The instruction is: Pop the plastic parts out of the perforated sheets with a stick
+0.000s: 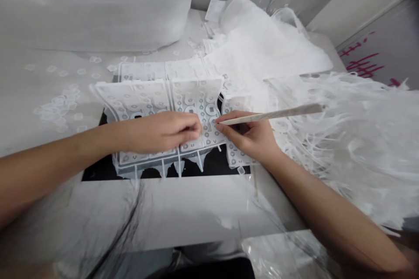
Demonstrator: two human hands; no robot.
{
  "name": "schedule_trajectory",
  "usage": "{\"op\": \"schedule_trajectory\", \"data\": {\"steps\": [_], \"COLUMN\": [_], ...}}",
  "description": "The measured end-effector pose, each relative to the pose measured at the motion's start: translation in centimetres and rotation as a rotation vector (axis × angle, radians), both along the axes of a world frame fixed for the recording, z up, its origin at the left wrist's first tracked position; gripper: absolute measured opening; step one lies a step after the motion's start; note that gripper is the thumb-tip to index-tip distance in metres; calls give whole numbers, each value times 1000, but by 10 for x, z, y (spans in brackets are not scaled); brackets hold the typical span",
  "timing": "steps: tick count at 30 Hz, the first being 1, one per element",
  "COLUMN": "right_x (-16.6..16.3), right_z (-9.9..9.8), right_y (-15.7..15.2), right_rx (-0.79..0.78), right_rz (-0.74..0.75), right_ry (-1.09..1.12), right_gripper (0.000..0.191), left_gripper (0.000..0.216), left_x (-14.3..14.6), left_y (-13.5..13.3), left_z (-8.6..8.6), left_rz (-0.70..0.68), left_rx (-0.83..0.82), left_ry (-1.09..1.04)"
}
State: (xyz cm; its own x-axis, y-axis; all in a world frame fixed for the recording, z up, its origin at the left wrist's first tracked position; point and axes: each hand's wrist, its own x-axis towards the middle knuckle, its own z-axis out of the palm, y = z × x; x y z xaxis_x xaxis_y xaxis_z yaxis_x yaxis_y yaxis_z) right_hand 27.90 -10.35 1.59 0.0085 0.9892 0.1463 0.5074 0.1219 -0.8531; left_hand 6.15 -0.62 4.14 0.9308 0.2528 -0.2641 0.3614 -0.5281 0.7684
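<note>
White moulded rubber keypad sheets (196, 91) with rows of round and square key shapes lie in front of me on a black mat (214, 163). My left hand (178, 130) rests over the near sheet, its fingers curled together. Whatever those fingers may hold is hidden. To the right, my right hand (252, 135) pinches a long, thin, tapered pale stick (278, 113) between thumb and forefinger. The stick's narrow tip is at the fingertips, close to the sheet's right edge, and its thicker end points right. Beneath that hand lies another white keypad sheet (237, 157).
Small clear square pieces (60, 107) are piled at the left, with others scattered behind. A large heap of white strips (343, 139) fills the right side. White sheets (248, 39) lie at the back, and a big white bag-like bulk (98, 8) stands back left.
</note>
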Motion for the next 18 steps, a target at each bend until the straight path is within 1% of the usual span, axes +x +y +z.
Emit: {"op": "schedule_trajectory", "data": {"steps": [2,3,5,8,12,14,18], "right_x": [0,0,0,0,0,1,2], "right_z": [0,0,-1,-1,-1,-1,-2], "right_y": [0,0,0,0,0,0,0], "right_rx": [-9,-14,-17,-12,-13,-10,-4], "right_rz": [-6,-10,-12,-11,-7,-4,9], "right_ry": [-2,-1,1,0,-4,-3,0], "right_gripper": [12,12,13,14,16,17,17], "left_gripper": [29,31,27,19,16,19,26], "left_x": [-1,-1,-1,0,-1,-2,-4], "left_y": [5,6,5,3,2,2,-4], "left_z": [-4,-7,-10,-12,-7,-2,5], "left_rz": [97,126,143,118,40,-30,-211], "left_rx": [-172,-215,-204,-84,76,195,429], "left_ry": [-31,-56,-113,-182,-167,-149,-127]}}
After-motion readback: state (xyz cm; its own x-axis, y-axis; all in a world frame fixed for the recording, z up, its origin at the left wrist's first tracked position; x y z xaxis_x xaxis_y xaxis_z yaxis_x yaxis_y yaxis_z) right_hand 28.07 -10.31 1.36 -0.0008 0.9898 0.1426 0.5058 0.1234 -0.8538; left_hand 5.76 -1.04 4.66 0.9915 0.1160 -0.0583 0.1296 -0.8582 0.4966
